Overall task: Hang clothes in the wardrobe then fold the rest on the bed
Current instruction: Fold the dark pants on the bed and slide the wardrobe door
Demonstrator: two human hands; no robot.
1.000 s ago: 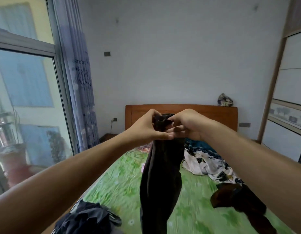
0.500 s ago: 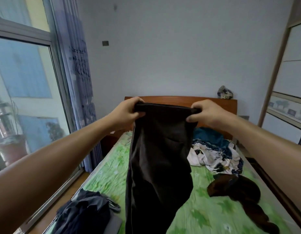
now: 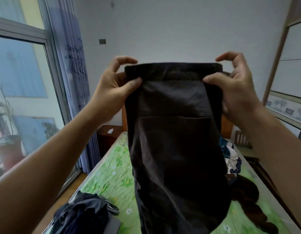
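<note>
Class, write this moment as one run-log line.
left hand: grips waistband | right hand: grips waistband | dark trousers: held up over bed | folding: not started

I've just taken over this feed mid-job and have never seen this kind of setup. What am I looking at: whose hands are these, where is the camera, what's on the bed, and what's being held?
There is no machine here. A person wears a wide-angle camera on the head, looking forward and down, so the one picture shows their own bare arms. The left hand and right hand each pinch one end of the waistband of dark trousers, held up spread wide above the bed, which has a green flowered sheet. On the bed lie a dark crumpled garment near the left, a brown garment on the right, and a white-and-blue patterned one behind it. The wardrobe stands at the right.
</note>
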